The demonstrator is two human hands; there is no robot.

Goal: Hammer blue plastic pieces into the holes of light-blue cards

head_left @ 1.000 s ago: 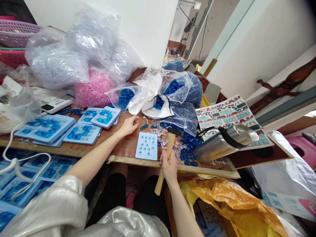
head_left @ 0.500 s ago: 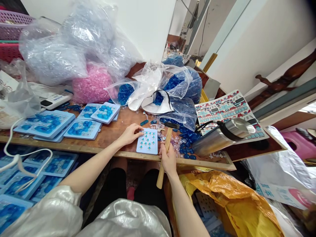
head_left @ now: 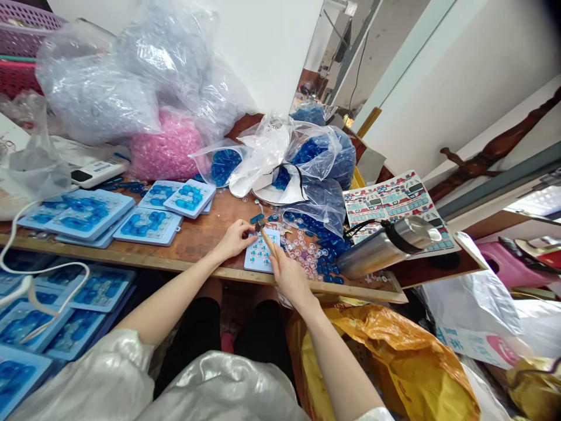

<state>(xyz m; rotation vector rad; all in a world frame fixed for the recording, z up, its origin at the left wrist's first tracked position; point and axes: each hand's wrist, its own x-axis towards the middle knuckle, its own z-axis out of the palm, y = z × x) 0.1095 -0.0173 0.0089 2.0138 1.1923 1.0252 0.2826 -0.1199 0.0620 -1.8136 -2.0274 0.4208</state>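
A small light-blue tray with a few blue pieces pressed into it lies at the near edge of the wooden table. My left hand rests on the tray's left side, fingers curled against it. My right hand is closed round the wooden handle of a small hammer. The hammer's dark head is down over the tray's upper part. Loose blue and clear plastic pieces lie scattered just right of the tray.
Filled blue trays lie left on the table and stacked below it. Bags of clear, pink and blue pieces crowd the back. A steel flask lies right, over a sticker sheet. A yellow bag sits by my right leg.
My left hand came back from the far table to the tray's left side. My right hand swung the hammer from upright beside the tray down onto the tray.
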